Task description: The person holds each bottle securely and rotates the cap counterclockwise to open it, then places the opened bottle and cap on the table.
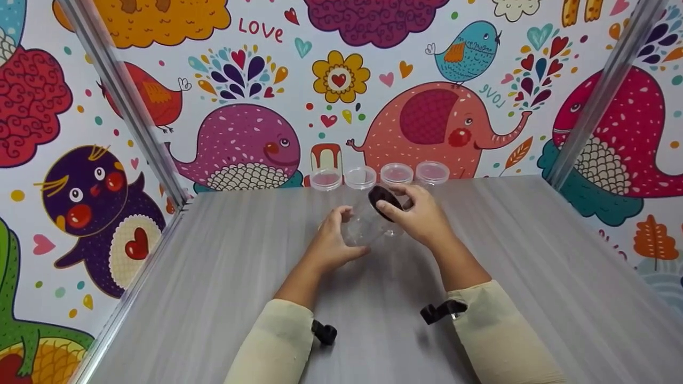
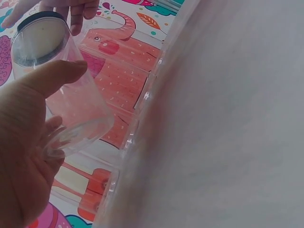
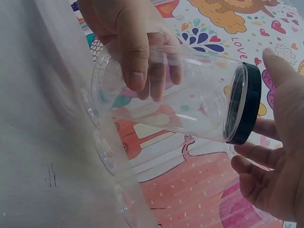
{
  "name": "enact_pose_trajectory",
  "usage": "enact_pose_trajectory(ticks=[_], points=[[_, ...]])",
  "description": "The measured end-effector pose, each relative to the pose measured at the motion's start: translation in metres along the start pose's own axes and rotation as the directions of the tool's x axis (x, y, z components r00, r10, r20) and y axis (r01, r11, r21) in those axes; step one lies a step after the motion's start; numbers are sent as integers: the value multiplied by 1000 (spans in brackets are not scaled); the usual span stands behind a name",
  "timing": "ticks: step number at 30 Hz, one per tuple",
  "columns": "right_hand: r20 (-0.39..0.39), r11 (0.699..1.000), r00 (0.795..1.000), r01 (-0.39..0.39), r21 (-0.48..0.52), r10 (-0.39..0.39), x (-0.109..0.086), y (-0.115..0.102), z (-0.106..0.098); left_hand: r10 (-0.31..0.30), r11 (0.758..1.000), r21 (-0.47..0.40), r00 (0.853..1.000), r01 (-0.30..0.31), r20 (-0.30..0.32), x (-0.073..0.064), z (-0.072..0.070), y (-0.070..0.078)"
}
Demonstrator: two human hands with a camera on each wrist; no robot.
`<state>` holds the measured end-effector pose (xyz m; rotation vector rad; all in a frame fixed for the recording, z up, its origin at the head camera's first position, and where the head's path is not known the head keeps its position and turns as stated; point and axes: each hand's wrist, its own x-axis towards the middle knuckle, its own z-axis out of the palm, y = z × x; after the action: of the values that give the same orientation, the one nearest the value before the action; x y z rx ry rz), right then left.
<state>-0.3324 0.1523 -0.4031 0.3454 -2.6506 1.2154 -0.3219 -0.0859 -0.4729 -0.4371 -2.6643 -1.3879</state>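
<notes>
A clear plastic jar (image 1: pixel 363 228) is tilted above the table, its black lid (image 1: pixel 385 204) toward the upper right in the head view. My left hand (image 1: pixel 332 240) grips the jar's body near the base, thumb on one side and fingers on the other. At the other end, my right hand (image 1: pixel 425 217) has its thumb and fingers round the lid's rim. Through the clear wall (image 2: pixel 92 107) in the left wrist view, the jar looks empty, and the lid's pale inner face shows. The right wrist view shows the lid (image 3: pixel 251 104) seated straight across the jar's mouth.
Behind the hands, several clear jars (image 1: pixel 326 180) stand in a row near the table's back edge, their round tops lidless. The grey table (image 1: pixel 240 298) meets a cartoon-printed wall (image 1: pixel 331 32). Metal posts (image 1: pixel 128 101) rise at both back corners.
</notes>
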Motion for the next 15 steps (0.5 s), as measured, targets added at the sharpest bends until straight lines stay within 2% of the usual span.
enact_pose_trajectory(ticks=[3,9,15], points=[[9,1000,1000,24,15,-24,-1,0,2,5,1000,2,1000,-5,0,0,0,0],[7,979,984,176,105,-177,-1,3,5,-11,1000,15,1000,11,-3,-2,0,2],[22,964,976,211,160,-217,-2,2,5,-3,1000,18,1000,3,-2,-2,-1,2]])
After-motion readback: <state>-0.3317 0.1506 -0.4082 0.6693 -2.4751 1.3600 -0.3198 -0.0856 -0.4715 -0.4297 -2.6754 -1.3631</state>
